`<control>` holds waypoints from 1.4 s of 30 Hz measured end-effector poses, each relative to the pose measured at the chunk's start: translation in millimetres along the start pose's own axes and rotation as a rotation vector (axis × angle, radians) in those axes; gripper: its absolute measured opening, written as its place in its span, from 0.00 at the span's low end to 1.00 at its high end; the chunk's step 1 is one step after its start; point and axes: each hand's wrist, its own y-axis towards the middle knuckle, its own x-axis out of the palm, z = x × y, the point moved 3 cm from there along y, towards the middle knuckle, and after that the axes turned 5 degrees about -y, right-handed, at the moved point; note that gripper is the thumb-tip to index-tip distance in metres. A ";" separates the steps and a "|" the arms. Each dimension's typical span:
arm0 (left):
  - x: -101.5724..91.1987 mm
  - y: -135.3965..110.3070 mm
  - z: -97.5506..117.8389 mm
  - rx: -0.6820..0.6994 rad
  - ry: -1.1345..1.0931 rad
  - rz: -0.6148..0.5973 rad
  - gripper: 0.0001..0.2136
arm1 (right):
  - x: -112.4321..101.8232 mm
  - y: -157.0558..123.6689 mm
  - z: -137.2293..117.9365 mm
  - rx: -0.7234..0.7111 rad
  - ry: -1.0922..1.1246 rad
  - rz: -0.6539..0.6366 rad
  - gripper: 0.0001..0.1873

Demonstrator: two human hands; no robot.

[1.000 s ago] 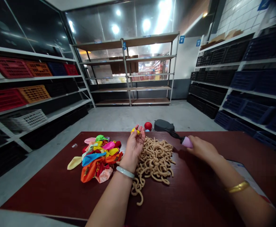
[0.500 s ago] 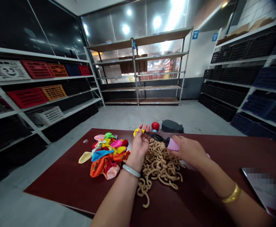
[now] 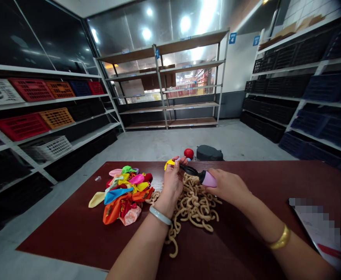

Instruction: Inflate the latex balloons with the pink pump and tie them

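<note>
My left hand (image 3: pixel 172 181), palm partly turned up, pinches a limp yellow balloon (image 3: pixel 169 164) between its fingers. In my right hand (image 3: pixel 227 186) is a tool with a lilac handle (image 3: pixel 209 180) and a black tapering front part (image 3: pixel 189 170). The black tip reaches to my left fingers; whether it sits inside the balloon is hidden. Under both hands lies a heap of tan curled pieces (image 3: pixel 195 206). Left of my left hand is a pile of limp, many-coloured balloons (image 3: pixel 129 192).
The dark red-brown table (image 3: pixel 68 229) carries a flat tablet-like object (image 3: pixel 319 229) on the right. Beyond its far edge show a red round object (image 3: pixel 188 153) and a dark grey object (image 3: pixel 209 153). Shelves with crates (image 3: pixel 32 88) stand left and right, a metal rack (image 3: pixel 166 112) at the back.
My left fingers have curled in more around the yellow balloon, and my palm has turned. The tool's black end stays at my left fingers. The whole view has shifted slightly.
</note>
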 end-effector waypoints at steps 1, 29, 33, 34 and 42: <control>1.9 -1.9 -1.2 -0.003 -0.001 0.000 0.10 | 0.0 -0.3 0.3 -0.003 0.009 0.000 0.18; 15.2 -17.9 -13.1 -0.105 0.033 -0.100 0.08 | -0.6 -2.3 3.7 -0.015 0.125 0.069 0.24; 15.0 -18.1 -14.1 -0.079 0.196 -0.105 0.12 | -1.4 -5.1 0.2 -0.025 0.096 0.131 0.23; 14.2 -17.7 -12.8 -0.072 0.242 -0.090 0.13 | -1.7 -6.0 -1.2 -0.025 0.081 0.142 0.23; 20.0 -14.6 11.0 -0.212 0.213 -0.104 0.16 | -6.1 -8.4 -12.2 -0.011 0.017 0.182 0.29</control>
